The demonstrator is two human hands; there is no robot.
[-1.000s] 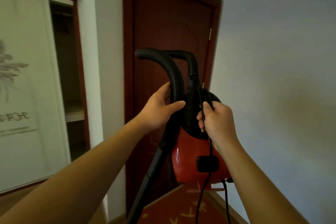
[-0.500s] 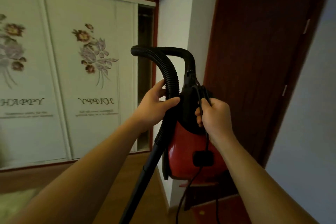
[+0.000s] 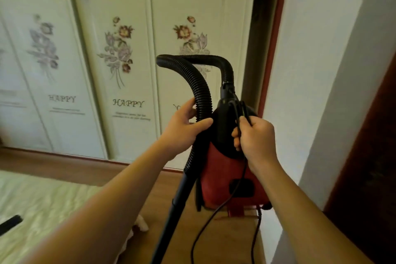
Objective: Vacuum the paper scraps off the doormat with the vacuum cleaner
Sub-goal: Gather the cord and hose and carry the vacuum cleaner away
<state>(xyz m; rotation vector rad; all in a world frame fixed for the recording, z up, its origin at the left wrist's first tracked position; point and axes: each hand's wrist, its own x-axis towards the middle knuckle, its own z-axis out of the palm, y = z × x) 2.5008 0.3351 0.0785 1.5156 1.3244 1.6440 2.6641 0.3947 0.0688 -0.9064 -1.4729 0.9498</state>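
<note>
beside wall corner (image 3: 327, 92), vacuum cleaner (image 3: 225, 173) held aloft

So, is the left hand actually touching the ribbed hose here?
Touching. The head view shows the left hand curled round the ribbed hose, thumb lying across its front, fingers on its far side, with no gap.

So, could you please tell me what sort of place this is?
Most likely a bedroom at home: sliding wardrobe doors printed with flowers and "HAPPY", what looks like a bed with a pale cover, and a wooden floor.
</note>
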